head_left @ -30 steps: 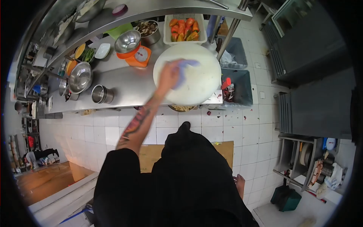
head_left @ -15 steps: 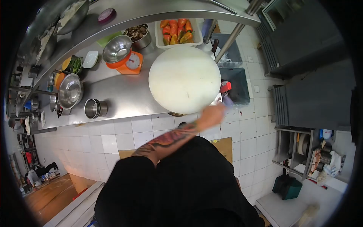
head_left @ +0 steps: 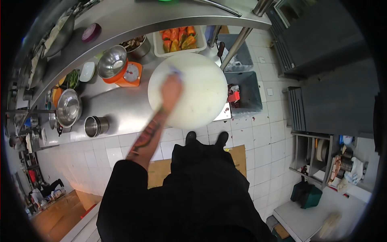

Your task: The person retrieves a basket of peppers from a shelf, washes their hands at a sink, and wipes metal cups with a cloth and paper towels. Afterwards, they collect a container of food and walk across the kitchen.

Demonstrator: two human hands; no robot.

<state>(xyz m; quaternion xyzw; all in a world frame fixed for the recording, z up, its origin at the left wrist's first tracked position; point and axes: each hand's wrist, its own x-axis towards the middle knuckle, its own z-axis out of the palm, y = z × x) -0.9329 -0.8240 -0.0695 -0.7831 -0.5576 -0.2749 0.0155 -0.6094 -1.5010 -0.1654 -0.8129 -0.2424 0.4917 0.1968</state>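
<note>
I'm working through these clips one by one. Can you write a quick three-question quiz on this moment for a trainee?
1. Multiple choice: where is the person's left hand?
A. Over a bin
B. Over the round white board
C. Down by the floor

2. True or false: the cut red onion lies on the upper metal shelf.

3. Short answer: which vegetables fill the white crate just beyond the board?

Key:
1. B; the hand is blurred, but it is plainly above the board.
2. True.
3. Peppers, in red, orange and yellowish tones.
</note>
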